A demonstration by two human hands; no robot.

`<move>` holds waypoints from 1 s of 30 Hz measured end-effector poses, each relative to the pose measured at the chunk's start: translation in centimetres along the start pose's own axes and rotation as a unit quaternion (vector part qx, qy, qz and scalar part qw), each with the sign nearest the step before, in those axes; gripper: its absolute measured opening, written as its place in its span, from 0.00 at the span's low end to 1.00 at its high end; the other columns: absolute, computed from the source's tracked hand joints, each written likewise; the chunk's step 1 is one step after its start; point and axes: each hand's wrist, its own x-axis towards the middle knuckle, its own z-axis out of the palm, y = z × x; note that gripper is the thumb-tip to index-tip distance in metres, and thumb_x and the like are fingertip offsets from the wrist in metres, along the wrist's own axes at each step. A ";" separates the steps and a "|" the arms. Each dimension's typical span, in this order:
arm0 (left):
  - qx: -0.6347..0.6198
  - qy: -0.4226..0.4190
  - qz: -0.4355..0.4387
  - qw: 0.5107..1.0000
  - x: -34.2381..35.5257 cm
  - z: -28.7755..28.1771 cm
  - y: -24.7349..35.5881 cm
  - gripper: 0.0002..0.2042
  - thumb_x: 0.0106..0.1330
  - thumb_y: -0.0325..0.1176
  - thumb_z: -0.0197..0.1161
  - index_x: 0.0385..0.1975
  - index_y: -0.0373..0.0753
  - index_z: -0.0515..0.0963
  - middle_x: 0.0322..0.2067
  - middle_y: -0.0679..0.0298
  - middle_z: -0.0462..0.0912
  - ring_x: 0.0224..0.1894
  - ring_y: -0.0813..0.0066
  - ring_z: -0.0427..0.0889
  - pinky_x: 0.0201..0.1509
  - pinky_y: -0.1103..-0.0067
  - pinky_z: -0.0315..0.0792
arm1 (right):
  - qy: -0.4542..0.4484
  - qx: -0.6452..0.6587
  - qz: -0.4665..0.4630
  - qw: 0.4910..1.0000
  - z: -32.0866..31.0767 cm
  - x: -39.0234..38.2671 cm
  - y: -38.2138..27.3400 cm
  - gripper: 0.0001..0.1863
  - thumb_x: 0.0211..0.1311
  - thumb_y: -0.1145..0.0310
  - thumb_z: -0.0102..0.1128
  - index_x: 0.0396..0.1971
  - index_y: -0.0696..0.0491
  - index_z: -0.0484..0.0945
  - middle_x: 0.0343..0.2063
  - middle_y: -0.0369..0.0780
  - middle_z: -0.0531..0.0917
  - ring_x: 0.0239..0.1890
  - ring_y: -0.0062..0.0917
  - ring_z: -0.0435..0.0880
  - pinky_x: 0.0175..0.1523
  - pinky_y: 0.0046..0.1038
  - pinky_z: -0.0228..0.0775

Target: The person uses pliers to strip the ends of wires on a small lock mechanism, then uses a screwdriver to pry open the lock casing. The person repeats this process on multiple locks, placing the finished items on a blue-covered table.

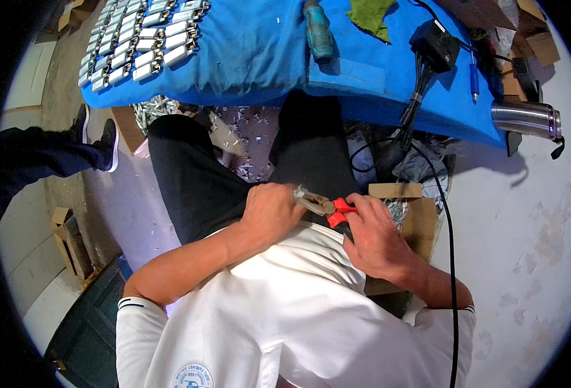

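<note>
Above my lap, my right hand [377,234] is closed around the red handles of a pair of pliers [339,213]. The metal jaws point left, toward my left hand [271,208], whose fingers are curled in. Between that hand and the jaws sits a small pale, partly see-through piece [306,198]. Its exact kind is too small to tell, and the fingertips of the left hand are partly hidden. Both hands are close together, just in front of my white shirt.
Several rows of pale metal lock-like parts [146,40] lie on the blue-covered table [253,71]. Also there are a teal-handled tool [317,32], green cloth [369,18], black adapter [434,45], blue pen [474,79] and steel flask [524,119]. A cable [452,278] hangs right. Someone's legs [46,152] show left.
</note>
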 end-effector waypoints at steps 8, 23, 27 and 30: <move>0.031 -0.033 0.004 0.999 -0.2 -0.4 -0.3 0.12 0.54 0.37 0.63 0.20 0.32 0.79 0.20 0.47 0.79 0.26 0.49 0.81 0.34 0.62 0.75 | -0.015 0.003 -0.044 0.999 -0.2 0.7 1.2 0.17 0.48 0.76 0.63 0.39 0.66 0.73 0.48 0.55 0.71 0.51 0.47 0.72 0.56 0.41 0.67; 0.055 -0.031 0.033 0.997 -0.9 -0.6 -1.8 0.14 0.55 0.39 0.64 0.16 0.34 0.79 0.17 0.49 0.78 0.22 0.51 0.80 0.29 0.63 0.74 | -0.105 0.069 0.014 0.992 1.3 1.2 0.4 0.19 0.57 0.70 0.60 0.42 0.70 0.71 0.47 0.57 0.73 0.47 0.45 0.74 0.54 0.38 0.68; 0.067 -0.029 0.032 0.997 -1.0 -1.1 -1.5 0.15 0.56 0.40 0.64 0.16 0.33 0.78 0.17 0.49 0.78 0.21 0.51 0.80 0.29 0.63 0.73 | -0.110 0.065 0.014 0.992 1.3 1.3 0.3 0.19 0.57 0.70 0.59 0.42 0.69 0.71 0.46 0.56 0.73 0.47 0.45 0.74 0.54 0.38 0.68; 0.069 -0.038 0.019 0.997 -1.2 -1.2 -1.7 0.16 0.56 0.40 0.64 0.16 0.33 0.78 0.16 0.49 0.78 0.21 0.51 0.79 0.28 0.64 0.73 | -0.103 0.078 -0.004 0.992 1.9 1.3 0.7 0.18 0.57 0.70 0.59 0.42 0.68 0.71 0.45 0.55 0.73 0.46 0.45 0.74 0.53 0.38 0.68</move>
